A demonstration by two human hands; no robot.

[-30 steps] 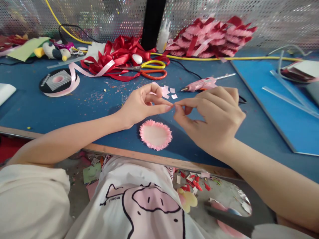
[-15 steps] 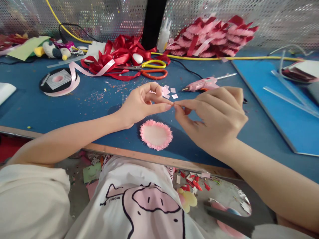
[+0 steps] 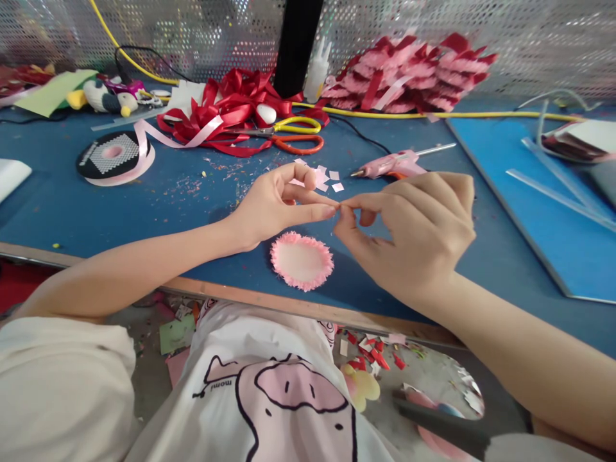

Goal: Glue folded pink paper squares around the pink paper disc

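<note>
My left hand (image 3: 276,208) is pinched shut above the table, thumb against a finger, its tips meeting those of my right hand (image 3: 414,231). The right thumb and fingers are drawn together in a pinch as well. Whatever lies between the fingertips is too small or hidden to name. Below the hands, flat on the blue table, lies an oval piece (image 3: 302,260) with a pale middle and a fluffy pink edge. Several small pale pink squares (image 3: 321,176) are scattered just behind my left hand, partly covered by it.
A pink glue gun (image 3: 392,165) lies behind my right hand. Scissors (image 3: 297,133) rest by red ribbon (image 3: 235,96). A ribbon spool (image 3: 114,157) is at left, a blue board (image 3: 539,212) at right. Pink fluffy pieces (image 3: 409,74) are heaped at the back, near a bottle (image 3: 317,72).
The pinched fingertips of both hands have shifted very slightly, and my right thumb has moved a little to the left. The oval piece and the other things stay where they were.
</note>
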